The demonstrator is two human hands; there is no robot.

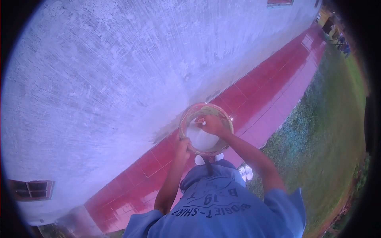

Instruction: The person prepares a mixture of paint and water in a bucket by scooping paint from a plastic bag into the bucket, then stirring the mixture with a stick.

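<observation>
A round bucket [222, 116] with a worn, paint-stained rim is held in front of me, with white paint inside it. My left hand [183, 146] grips the bucket's near-left rim. My right hand [212, 125] reaches over the rim into the bucket, fingers closed on something small that I cannot make out. A dark thin handle [208, 166] hangs below the bucket against my blue shirt.
A rough white-painted wall [119, 79] fills the left and upper view. A wet red tiled walkway [262, 99] runs along its base, with grass [329, 139] to the right. A window [31, 189] sits low left. White shoes [246, 172] stand near the walkway edge.
</observation>
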